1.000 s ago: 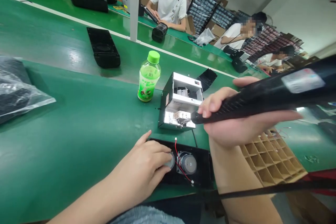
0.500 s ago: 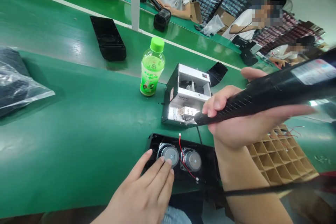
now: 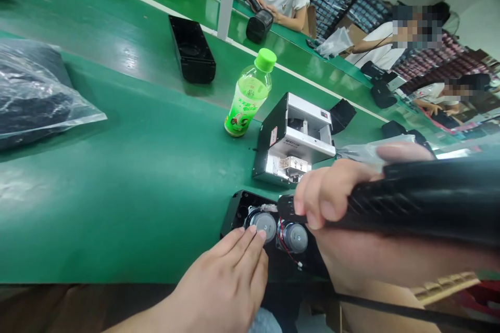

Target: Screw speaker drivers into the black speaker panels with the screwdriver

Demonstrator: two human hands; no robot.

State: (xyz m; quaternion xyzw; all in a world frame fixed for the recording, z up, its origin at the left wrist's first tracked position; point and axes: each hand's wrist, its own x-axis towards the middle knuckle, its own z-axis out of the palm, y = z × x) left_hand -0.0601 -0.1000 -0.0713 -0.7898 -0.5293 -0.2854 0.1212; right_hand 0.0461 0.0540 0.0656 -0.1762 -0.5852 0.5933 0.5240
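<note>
In the head view, the person works over a black housing (image 3: 233, 213) at the near edge of the green desk (image 3: 136, 208). Two round units are seated side by side in it, a left speaker (image 3: 264, 226) and a right speaker (image 3: 296, 238), with a red wire (image 3: 289, 256) running past the right one.

The black driver (image 3: 429, 203) comes in from the right, its silvery bit (image 3: 269, 208) just above the upper edge of the left speaker. Whether the bit touches a screw cannot be told. To do this well, the bit would be best lined up squarely with the fixing point, kept off the cone's metal back and away from the wire, and pressed evenly while the speaker is held flat.

The right hand (image 3: 351, 203) has its grip closed firmly around the driver's body, fingers curled near the nose. The left hand (image 3: 228, 276) has its grip open: the fingers are extended close together, tips resting on the lower left of the left speaker, steadying rather than grasping it. Beyond the housing stands a silver-and-black machine (image 3: 273, 140), with a green-capped bottle (image 3: 250, 91) beside it.
</note>
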